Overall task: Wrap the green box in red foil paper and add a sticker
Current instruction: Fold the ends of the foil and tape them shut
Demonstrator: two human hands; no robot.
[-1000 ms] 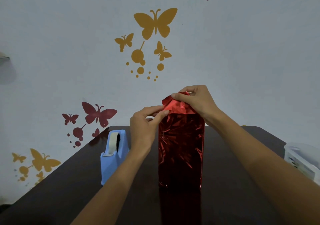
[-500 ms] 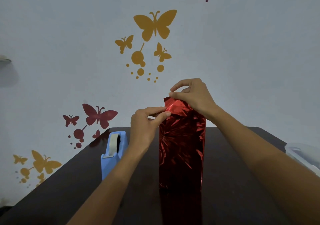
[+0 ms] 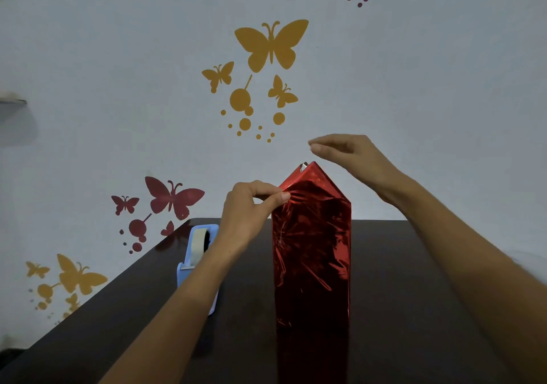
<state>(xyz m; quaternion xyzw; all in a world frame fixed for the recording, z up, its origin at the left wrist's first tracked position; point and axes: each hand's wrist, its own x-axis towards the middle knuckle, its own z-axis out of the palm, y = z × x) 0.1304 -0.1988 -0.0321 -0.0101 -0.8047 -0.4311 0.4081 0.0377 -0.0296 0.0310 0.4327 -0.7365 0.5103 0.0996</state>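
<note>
The box stands upright on the dark table [image 3: 414,295], fully covered in shiny red foil paper [image 3: 312,250]; no green shows. The foil's top end sticks up as a pointed triangular flap [image 3: 312,176]. My left hand [image 3: 251,206] pinches the foil at the flap's left edge between thumb and forefinger. Above and to the right of the flap's tip hovers my right hand [image 3: 352,154], fingers straight, touching nothing. No sticker is in view.
A blue tape dispenser [image 3: 196,259] with a pale roll stands on the table left of the box, partly behind my left forearm. A wall with butterfly decals rises right behind the table. The table's left edge runs diagonally.
My right hand let go of the foil's top and lifted up and right. The crumpled top now stands as a pointed flap. My left hand keeps its pinch.
</note>
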